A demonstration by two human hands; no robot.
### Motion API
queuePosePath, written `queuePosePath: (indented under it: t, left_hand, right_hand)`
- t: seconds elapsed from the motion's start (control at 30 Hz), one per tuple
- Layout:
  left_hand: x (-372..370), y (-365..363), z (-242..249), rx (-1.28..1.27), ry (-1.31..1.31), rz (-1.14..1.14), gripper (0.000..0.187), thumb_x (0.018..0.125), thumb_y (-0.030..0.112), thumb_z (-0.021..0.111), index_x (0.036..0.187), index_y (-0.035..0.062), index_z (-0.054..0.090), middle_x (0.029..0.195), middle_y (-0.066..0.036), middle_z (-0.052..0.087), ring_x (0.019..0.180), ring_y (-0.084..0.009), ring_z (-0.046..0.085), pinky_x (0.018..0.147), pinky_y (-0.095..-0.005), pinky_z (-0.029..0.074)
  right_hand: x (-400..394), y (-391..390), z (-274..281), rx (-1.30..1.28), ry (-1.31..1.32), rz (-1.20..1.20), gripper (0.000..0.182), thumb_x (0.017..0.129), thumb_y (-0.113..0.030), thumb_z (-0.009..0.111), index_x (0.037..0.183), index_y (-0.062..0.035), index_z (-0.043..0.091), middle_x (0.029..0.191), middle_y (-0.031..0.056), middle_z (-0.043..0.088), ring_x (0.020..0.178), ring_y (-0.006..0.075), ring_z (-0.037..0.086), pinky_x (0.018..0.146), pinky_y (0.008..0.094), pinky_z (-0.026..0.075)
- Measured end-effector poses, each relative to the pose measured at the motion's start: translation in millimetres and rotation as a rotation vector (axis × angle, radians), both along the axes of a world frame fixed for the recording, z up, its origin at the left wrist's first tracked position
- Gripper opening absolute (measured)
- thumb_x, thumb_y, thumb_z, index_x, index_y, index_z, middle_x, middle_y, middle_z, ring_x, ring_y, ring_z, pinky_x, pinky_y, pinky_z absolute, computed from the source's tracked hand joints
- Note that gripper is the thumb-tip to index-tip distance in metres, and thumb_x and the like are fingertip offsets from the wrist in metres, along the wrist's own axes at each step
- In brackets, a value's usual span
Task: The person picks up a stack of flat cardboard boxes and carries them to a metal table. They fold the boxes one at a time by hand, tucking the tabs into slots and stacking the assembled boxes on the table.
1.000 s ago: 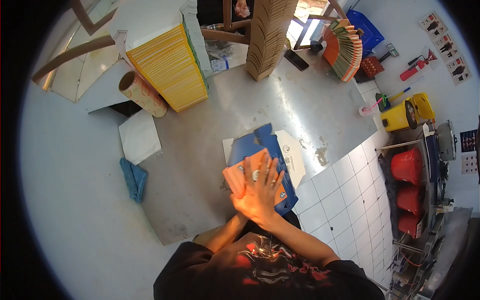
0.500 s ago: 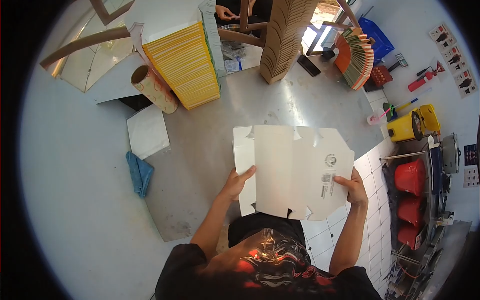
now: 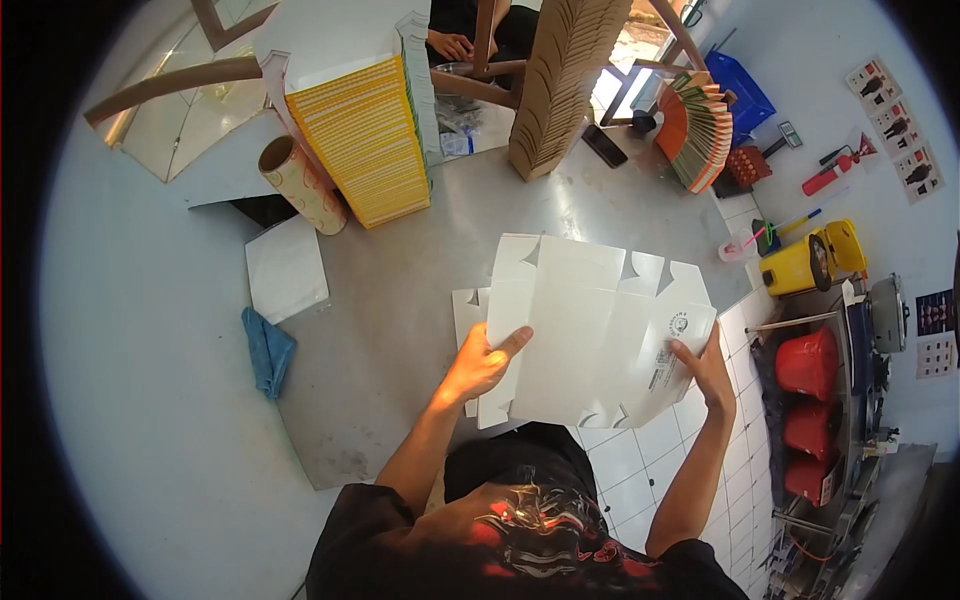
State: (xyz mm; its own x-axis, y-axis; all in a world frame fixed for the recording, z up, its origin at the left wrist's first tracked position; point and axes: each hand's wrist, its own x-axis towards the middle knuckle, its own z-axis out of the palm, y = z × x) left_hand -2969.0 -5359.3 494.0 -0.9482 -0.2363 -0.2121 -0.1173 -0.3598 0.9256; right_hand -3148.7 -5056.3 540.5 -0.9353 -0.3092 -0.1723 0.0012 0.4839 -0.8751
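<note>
A flat white carton blank with notched flaps and a small printed mark near its right end is held up over the steel table. My left hand grips its lower left edge, thumb on top. My right hand pinches its right edge beside the print. Another white sheet lies flat on the table under the left side of the blank.
A tall yellow stack of folded cartons, a patterned cardboard tube, a brown carton stack and a fanned orange-green stack stand at the table's far side. A blue cloth hangs at the left edge. Red buckets sit at the right. Another person's hand shows at the top.
A second ago both hands pressed on a blue and orange folded box on the table. Since then a white blank came up in both hands and now tilts slightly, its right end lower.
</note>
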Motion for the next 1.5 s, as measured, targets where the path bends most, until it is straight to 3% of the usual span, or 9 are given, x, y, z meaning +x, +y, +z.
queuePosePath:
  t: [0.13, 0.3, 0.5, 0.63, 0.83, 1.0, 1.03, 1.2, 1.5]
  left_hand:
    - [-5.4, 4.0, 8.6, -0.083, 0.033, 0.066, 0.030, 0.100, 0.023, 0.059, 0.115, -0.0022, 0.065, 0.102, -0.006, 0.071, 0.095, -0.0140, 0.063, 0.085, -0.0312, 0.050]
    - [-10.9, 22.1, 62.9, -0.227, -0.204, -0.037, 0.033, 0.097, 0.024, 0.064, 0.118, -0.0014, 0.063, 0.104, -0.010, 0.071, 0.097, -0.0159, 0.065, 0.085, -0.0334, 0.051]
    - [-8.3, 41.7, 51.7, -0.269, -0.090, -0.056, 0.032, 0.097, 0.024, 0.064, 0.117, -0.0003, 0.063, 0.100, -0.010, 0.071, 0.095, -0.0156, 0.066, 0.083, -0.0329, 0.052]
    - [-6.5, 46.4, 49.8, -0.249, -0.093, 0.008, 0.034, 0.097, 0.027, 0.062, 0.110, -0.0038, 0.064, 0.090, -0.011, 0.071, 0.086, -0.0162, 0.066, 0.077, -0.0332, 0.052]
    - [-7.8, 52.3, 45.5, -0.288, -0.050, 0.103, 0.030, 0.098, 0.025, 0.062, 0.108, -0.0020, 0.065, 0.085, -0.008, 0.069, 0.082, -0.0120, 0.061, 0.075, -0.0312, 0.050]
    - [-7.0, 41.4, 60.3, -0.219, -0.290, -0.007, 0.032, 0.098, 0.026, 0.062, 0.111, -0.0023, 0.065, 0.094, -0.008, 0.071, 0.087, -0.0138, 0.065, 0.077, -0.0307, 0.051]
    - [-6.9, 39.3, 61.2, -0.224, -0.284, -0.015, 0.032, 0.098, 0.026, 0.062, 0.111, -0.0023, 0.065, 0.094, -0.008, 0.071, 0.087, -0.0138, 0.065, 0.077, -0.0307, 0.051]
    - [-2.2, 35.4, 54.9, -0.226, -0.132, -0.011, 0.035, 0.097, 0.027, 0.062, 0.117, -0.0021, 0.064, 0.103, -0.011, 0.071, 0.096, -0.0172, 0.066, 0.087, -0.0331, 0.051]
    - [-4.3, 31.3, 44.8, 0.006, -0.094, 0.129, 0.026, 0.094, 0.021, 0.068, 0.109, 0.0002, 0.067, 0.094, -0.003, 0.069, 0.085, -0.0106, 0.061, 0.077, -0.0294, 0.050]
  right_hand:
    - [31.2, -67.7, 83.4, 0.310, 0.962, -0.126, 0.096, 0.067, -0.032, 0.090, 0.142, 0.0016, 0.039, 0.141, 0.0207, 0.045, 0.124, 0.0349, 0.051, 0.108, 0.0427, 0.039]
    - [41.7, -128.8, 139.0, 0.118, 0.753, 0.623, 0.080, 0.075, -0.024, 0.084, 0.142, -0.0061, 0.045, 0.144, 0.0149, 0.045, 0.135, 0.0353, 0.040, 0.113, 0.0471, 0.033]
    - [16.9, -160.1, 140.5, 0.414, 0.718, 0.891, 0.041, 0.086, -0.027, 0.072, 0.121, -0.0075, 0.063, 0.118, 0.0116, 0.065, 0.131, 0.0315, 0.046, 0.116, 0.0565, 0.023]
    - [14.8, -169.4, 118.3, 0.375, 0.806, 0.899, 0.023, 0.086, -0.019, 0.069, 0.105, -0.0066, 0.068, 0.097, 0.0071, 0.069, 0.121, 0.0249, 0.053, 0.113, 0.0590, 0.024]
    - [54.7, -166.8, 43.6, 0.060, 1.560, 0.578, 0.006, 0.075, -0.006, 0.066, 0.080, -0.0061, 0.063, 0.071, 0.0018, 0.054, 0.082, 0.0166, 0.062, 0.099, 0.0498, 0.038]
    - [26.5, -160.7, 72.8, 0.118, 1.185, 0.784, 0.019, 0.075, -0.009, 0.073, 0.093, -0.0075, 0.067, 0.095, 0.0062, 0.063, 0.104, 0.0239, 0.059, 0.097, 0.0477, 0.039]
    - [20.8, -158.5, 95.5, 0.099, 1.133, 0.787, 0.048, 0.065, -0.009, 0.081, 0.110, -0.0081, 0.067, 0.108, 0.0094, 0.062, 0.114, 0.0315, 0.055, 0.098, 0.0473, 0.040]
    - [-16.7, -139.6, 130.9, 0.378, 0.564, 0.903, 0.056, 0.071, -0.011, 0.079, 0.123, -0.0068, 0.057, 0.102, 0.0153, 0.065, 0.105, 0.0357, 0.060, 0.092, 0.0437, 0.048]
    - [24.0, -136.7, 64.1, 0.339, 1.340, 0.848, 0.013, 0.077, -0.011, 0.065, 0.085, -0.0080, 0.056, 0.073, 0.0041, 0.054, 0.067, 0.0229, 0.056, 0.056, 0.0368, 0.045]
